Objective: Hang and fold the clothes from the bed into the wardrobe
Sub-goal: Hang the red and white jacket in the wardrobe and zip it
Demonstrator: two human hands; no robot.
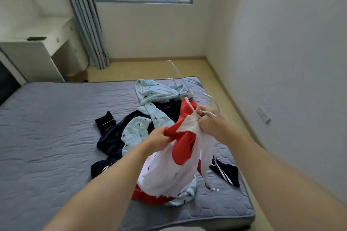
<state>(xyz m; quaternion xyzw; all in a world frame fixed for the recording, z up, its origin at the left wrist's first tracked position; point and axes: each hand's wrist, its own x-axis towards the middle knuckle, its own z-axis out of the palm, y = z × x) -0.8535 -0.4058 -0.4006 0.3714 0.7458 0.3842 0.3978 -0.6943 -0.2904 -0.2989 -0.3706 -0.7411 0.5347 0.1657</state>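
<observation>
A red and white jacket hangs lifted above the grey mattress. My left hand grips its red fabric near the shoulder. My right hand pinches the white collar together with the hook of a white hanger. Under and behind the jacket lies a pile: a light blue garment with small dark bird prints and dark navy clothes. A second pale hanger sticks up from the pile's far end.
A navy piece with white stripes lies near the bed's right edge. A white desk stands at the left beside grey-blue curtains. A strip of floor runs between the bed and the right wall.
</observation>
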